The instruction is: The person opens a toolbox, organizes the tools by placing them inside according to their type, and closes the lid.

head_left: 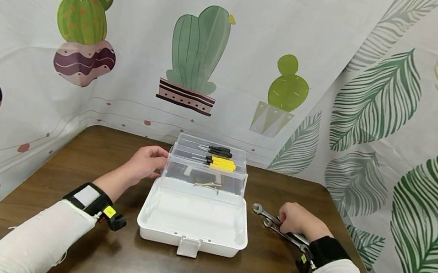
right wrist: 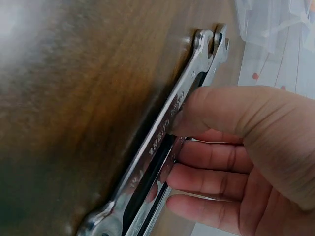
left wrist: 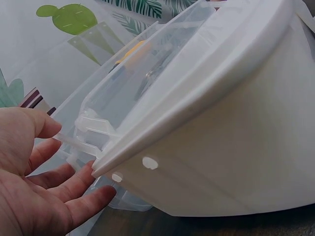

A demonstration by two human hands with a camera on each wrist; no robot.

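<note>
An opened white toolbox (head_left: 210, 247) stands on the table, its clear tiered trays (head_left: 185, 149) raised at the back. My left hand (head_left: 146, 162) is at the left side of these trays. In the left wrist view its fingers (left wrist: 81, 209) are spread, fingertips right at the box corner and the clear hinge arms (left wrist: 93, 123). To the right of the box, my right hand (head_left: 298, 219) grips metal wrenches (head_left: 284, 238). Its thumb lies along the nearest wrench (right wrist: 160, 135) in the right wrist view, while the other fingers curl behind them. Two open wrench ends point toward the box.
Black-handled tools (head_left: 221, 151) lie in the top tray and yellow-handled screwdrivers (head_left: 221, 164) in the one below. Thin brass-coloured pieces (head_left: 207, 184) are in the lowest tray. A clear latch (head_left: 188, 247) hangs at the box front. Printed fabric (head_left: 135, 75) hangs behind the table.
</note>
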